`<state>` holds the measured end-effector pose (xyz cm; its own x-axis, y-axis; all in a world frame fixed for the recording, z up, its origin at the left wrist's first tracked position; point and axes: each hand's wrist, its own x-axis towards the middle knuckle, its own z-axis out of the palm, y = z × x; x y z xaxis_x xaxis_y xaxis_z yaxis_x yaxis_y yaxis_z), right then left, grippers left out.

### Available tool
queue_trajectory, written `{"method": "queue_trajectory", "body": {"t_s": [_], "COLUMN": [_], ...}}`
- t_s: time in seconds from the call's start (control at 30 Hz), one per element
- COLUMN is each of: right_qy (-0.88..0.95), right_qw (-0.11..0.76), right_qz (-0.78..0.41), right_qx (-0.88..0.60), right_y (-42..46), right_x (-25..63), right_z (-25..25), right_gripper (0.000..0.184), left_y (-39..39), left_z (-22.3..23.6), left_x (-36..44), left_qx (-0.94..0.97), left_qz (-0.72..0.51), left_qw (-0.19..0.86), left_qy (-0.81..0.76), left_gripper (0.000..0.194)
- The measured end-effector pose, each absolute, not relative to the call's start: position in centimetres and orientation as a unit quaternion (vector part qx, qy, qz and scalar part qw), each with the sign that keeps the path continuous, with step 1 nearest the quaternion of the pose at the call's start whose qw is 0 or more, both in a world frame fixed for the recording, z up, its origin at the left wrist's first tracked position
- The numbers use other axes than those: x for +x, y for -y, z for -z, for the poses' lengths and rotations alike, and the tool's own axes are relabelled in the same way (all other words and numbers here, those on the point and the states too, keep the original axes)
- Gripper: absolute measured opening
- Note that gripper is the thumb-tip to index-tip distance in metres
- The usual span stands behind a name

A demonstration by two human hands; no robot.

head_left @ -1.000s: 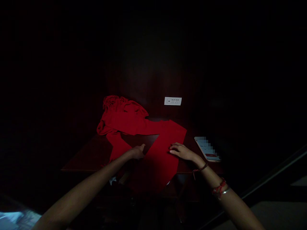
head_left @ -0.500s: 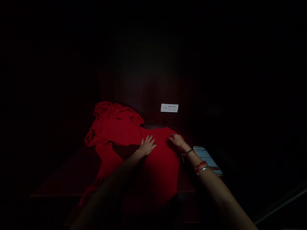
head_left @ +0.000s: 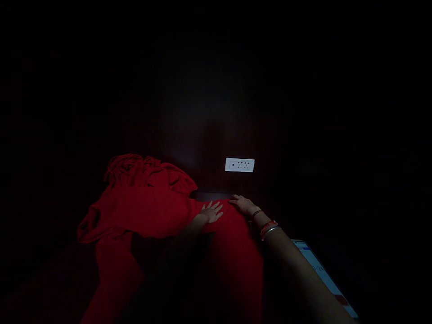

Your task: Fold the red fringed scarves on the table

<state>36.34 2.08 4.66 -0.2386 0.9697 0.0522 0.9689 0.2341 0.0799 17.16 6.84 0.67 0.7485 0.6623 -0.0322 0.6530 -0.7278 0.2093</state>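
A red fringed scarf [head_left: 145, 211] lies spread over a dark surface, bunched at its far left end and bent downward at the right. My left hand [head_left: 212, 213] rests flat on it near the middle, fingers spread apart. By the far right corner of the cloth, my right hand [head_left: 245, 205] lies palm down with its fingers stretched out over the edge. Bracelets circle the right wrist. My left forearm is mostly lost in shadow.
A white socket plate [head_left: 239, 165] is fixed to the dark wall just behind the scarf. A phone [head_left: 320, 270] with a lit screen lies at the right, partly covered by my right forearm. Deep darkness hides the surroundings.
The view has moved closer. My right hand has shifted to the scarf's far edge, its curled fingers now stretched out. My left hand stays flat, now nearer the right hand.
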Motion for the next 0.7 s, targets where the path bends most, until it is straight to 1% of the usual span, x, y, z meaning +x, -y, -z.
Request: {"method": "queue_trajectory", "body": {"t_s": [0.2, 0.3, 0.37, 0.43, 0.53, 0.63, 0.7], "right_qy": [-0.829, -0.836, -0.854, -0.876, -0.897, -0.903, -0.882], "right_qw": [0.065, 0.079, 0.081, 0.061, 0.002, -0.045, -0.066], "right_qz": [-0.033, -0.022, -0.018, -0.015, 0.014, 0.064, 0.064], "right_qx": [0.555, 0.543, 0.514, 0.479, 0.441, 0.423, 0.461], "right_y": [-5.1, -5.7, -5.7, -5.5, -5.0, -4.5, -4.1], "right_x": [37.4, 37.7, 37.9, 38.0, 37.6, 36.1, 34.9], "right_z": [-4.9, -5.9, -7.0, -8.3, -9.5, -8.7, -7.3], "right_gripper": [0.025, 0.026, 0.025, 0.022, 0.019, 0.019, 0.023], "left_y": [-7.9, -8.3, -8.5, -8.7, -9.0, -9.2, -9.3], "left_z": [-0.5, -0.3, -0.2, -0.3, -0.5, -0.8, -0.9], "left_x": [17.5, 18.0, 18.4, 18.8, 19.2, 19.1, 18.7], "left_qx": [0.929, 0.934, 0.934, 0.931, 0.93, 0.934, 0.934], "left_qz": [-0.014, -0.013, 0.001, 0.018, 0.02, -0.01, -0.061], "left_qw": [0.12, 0.115, 0.118, 0.124, 0.129, 0.127, 0.125], "left_qy": [-0.349, -0.339, -0.338, -0.343, -0.344, -0.333, -0.328], "left_gripper": [0.057, 0.062, 0.062, 0.06, 0.06, 0.059, 0.053]}}
